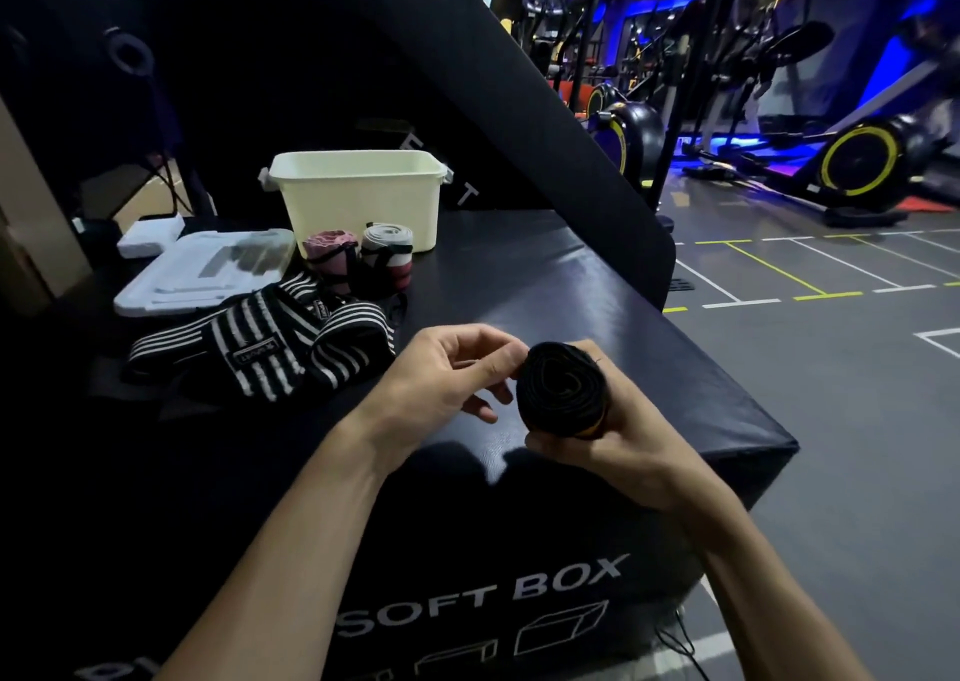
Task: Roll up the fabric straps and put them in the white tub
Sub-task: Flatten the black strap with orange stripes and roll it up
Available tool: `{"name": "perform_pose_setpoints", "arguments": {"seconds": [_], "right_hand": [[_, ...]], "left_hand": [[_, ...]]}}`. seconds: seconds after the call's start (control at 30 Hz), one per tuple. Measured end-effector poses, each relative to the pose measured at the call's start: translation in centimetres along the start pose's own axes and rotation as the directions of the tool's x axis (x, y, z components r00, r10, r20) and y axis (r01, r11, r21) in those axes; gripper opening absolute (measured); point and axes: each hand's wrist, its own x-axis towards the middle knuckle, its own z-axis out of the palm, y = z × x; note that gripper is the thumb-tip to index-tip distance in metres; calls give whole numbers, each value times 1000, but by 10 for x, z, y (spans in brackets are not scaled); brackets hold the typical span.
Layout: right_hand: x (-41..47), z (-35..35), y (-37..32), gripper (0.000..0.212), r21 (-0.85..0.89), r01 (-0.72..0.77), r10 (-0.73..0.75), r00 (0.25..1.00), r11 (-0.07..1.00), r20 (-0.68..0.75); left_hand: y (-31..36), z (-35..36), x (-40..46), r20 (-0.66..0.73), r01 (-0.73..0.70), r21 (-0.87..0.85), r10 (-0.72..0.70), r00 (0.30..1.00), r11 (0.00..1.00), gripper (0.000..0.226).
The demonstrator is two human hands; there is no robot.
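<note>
Here the person holds a rolled black strap [563, 392] just above the near right part of the soft box [597, 285], its spiral end turned up toward the camera. The right hand [618, 420] wraps the roll from below and behind, fingers curled round it. The left hand [441, 374] sits just to the left, thumb and forefinger pinching the roll's upper left edge, likely the loose tail; the other fingers hang loosely curled.

The white tub [358, 197] stands at the far edge of the box top, well apart from the hands, ahead and to the left. The roll's axis points roughly up and toward the viewer, so it would go in as a compact bundle. The left hand is slightly nearer the tub, though the right hand carries the weight of the roll.

Two rolled straps, a pink roll [330, 254] and a grey roll [387, 252], stand touching or just before the tub's near wall. Black-and-white striped straps [260, 348] lie unrolled near the left side, between hands and tub. A white tray [156, 285] sits at the far left.

The roll appears finished; the remaining risk is its tail springing loose during the carry.
</note>
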Motion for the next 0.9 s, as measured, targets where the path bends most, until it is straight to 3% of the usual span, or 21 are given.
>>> {"name": "perform_pose_setpoints", "arguments": {"seconds": [0.27,0.53,0.63,0.73,0.83,0.9], "right_hand": [[-8,-1,-3,59,-39,-28,30,998,999,50],[-10,10,-9,53,-93,-12,18,998,996,58],[-7,12,-8,55,30,-48,49,998,998,-35],[-4,15,-7,60,159,-168,187,976,973,-109],[-3,12,-7,43,160,-182,213,957,970,-196],[-4,10,-7,39,115,-149,172,960,982,-221]], "left_hand": [[-3,0,-4,206,207,-62,-191,960,976,21],[-21,8,3,89,189,44,-193,977,981,20],[-27,6,7,102,161,78,-168,981,984,20],[-28,1,7,40,165,110,-170,985,980,25],[-18,-6,2,-63,124,158,-115,991,980,17],[-8,-12,-3,-15,45,154,-43,999,987,27]]}}
